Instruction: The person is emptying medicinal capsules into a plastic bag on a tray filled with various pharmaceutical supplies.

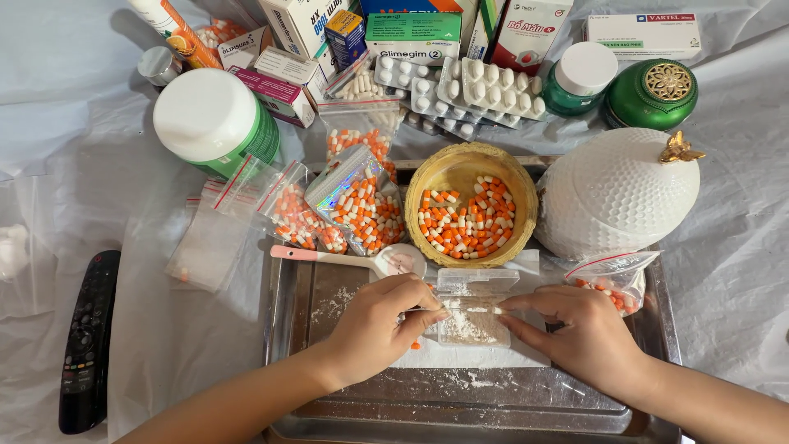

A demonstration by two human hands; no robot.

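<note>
My left hand (380, 322) and my right hand (574, 329) pinch the two sides of a small clear zip bag (475, 309) that holds white powder. The bag lies over a metal tray (288, 345) dusted with white powder. Just beyond my hands a pink-handled spoon (345, 257) rests on the tray's far edge. Behind it stands a yellow bowl (470, 174) with several orange-and-white capsules (467, 220) inside. One loose capsule (416, 345) lies under my left hand.
Several zip bags of capsules (329, 205) lie left of the bowl, another (612, 279) by my right hand. A white dimpled jar (616, 193), green jars (653, 92), a white-lidded bottle (209, 119), blister packs (468, 90) and medicine boxes (411, 37) crowd the back. A black remote (86, 345) lies at left.
</note>
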